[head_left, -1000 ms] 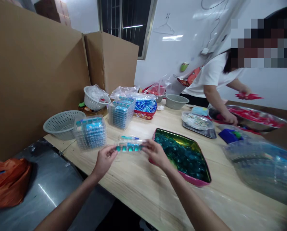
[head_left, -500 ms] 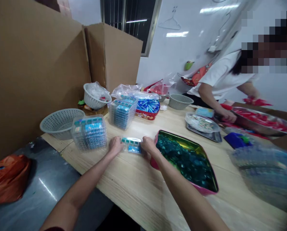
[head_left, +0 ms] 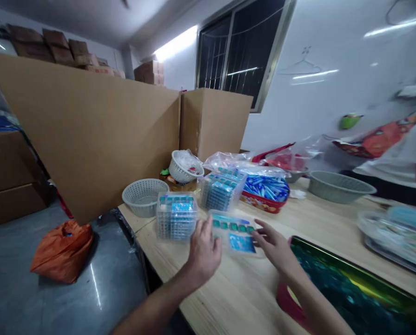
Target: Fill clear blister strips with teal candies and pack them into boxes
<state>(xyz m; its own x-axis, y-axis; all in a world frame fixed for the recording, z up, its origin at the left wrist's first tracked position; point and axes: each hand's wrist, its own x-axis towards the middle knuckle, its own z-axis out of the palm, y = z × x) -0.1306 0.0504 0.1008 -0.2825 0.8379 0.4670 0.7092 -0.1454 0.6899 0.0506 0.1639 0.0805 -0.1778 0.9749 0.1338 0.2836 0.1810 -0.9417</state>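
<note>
My left hand [head_left: 205, 247] and right hand [head_left: 272, 245] stand apart, fingers loosely spread, at opposite ends of a clear tray [head_left: 225, 241] on the bench [head_left: 242, 291]; I cannot tell how firmly either touches it. The tray holds a row of teal pieces [head_left: 233, 226] above a blue card [head_left: 241, 243], its print too small to read. Beyond stands a red tin [head_left: 263, 203], its patterned side likewise illegible.

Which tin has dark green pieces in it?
The pink tin, the one nearer the right hand. The other, a red tin farther back, holds blue sticks instead.
</note>
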